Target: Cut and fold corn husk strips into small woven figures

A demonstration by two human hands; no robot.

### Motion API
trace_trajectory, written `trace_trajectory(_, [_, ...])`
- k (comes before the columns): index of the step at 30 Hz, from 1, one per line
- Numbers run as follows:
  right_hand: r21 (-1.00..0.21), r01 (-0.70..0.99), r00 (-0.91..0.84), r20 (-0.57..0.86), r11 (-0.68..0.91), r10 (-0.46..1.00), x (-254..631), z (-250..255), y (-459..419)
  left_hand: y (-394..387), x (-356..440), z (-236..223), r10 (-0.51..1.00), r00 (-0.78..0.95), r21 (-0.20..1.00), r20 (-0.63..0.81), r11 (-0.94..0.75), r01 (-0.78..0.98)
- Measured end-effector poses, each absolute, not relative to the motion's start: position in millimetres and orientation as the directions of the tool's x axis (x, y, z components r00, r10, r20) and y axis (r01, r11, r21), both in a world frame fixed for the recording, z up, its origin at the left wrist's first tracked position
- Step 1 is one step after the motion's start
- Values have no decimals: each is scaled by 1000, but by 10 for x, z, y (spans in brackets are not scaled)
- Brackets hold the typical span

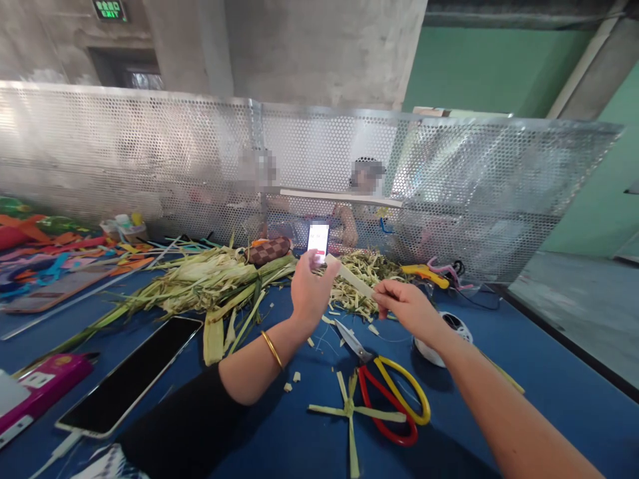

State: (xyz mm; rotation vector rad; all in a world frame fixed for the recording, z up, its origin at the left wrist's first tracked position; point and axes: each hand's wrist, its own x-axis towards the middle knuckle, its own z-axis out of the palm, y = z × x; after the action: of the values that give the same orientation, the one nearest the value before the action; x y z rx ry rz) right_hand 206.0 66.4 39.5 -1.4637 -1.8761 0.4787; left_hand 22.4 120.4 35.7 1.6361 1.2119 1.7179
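Note:
A pale, flat leaf strip [357,279] stretches between my two hands above the table. My left hand [312,289], with a gold bangle at its wrist, is closed at the strip's left end. Its fingertips overlap the lower part of a lit phone [318,239] standing beyond; I cannot tell whether they touch it. My right hand [399,303] pinches the strip's other end between thumb and fingers. Below them, scissors [369,362] with one red and one yellow handle lie with blades apart. A cross-shaped woven leaf piece [349,407] lies beside them, partly under the red handle.
Long leaves [200,283] and leaf scraps [359,273] are heaped behind my hands. A dark-screened phone [134,376] and a magenta box [50,392] lie left. A white roll [439,342] sits under my right forearm. A perforated metal screen [200,153] bounds the back; people sit behind it.

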Motion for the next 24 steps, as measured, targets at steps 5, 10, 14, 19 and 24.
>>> trace_trajectory(5, [-622,744,-88,271,244,959,2020,381,658,1025,171,425,125,453,-143,883,-847,512])
trace_trajectory(10, [-561,761,-151,336,327,930,2002,409,627,1052,216,407,321,633,-66,705,-858,509])
trace_trajectory(14, [-506,757,-228,388,413,893,2055,467,604,1110,200,443,543,624,278,562,-834,476])
trace_trajectory(19, [-312,832,-317,410,458,855,2083,531,585,1074,225,420,644,632,427,430,-762,486])
trace_trajectory(24, [-249,860,-345,362,446,866,2056,536,582,1086,260,361,621,614,404,487,-783,472])
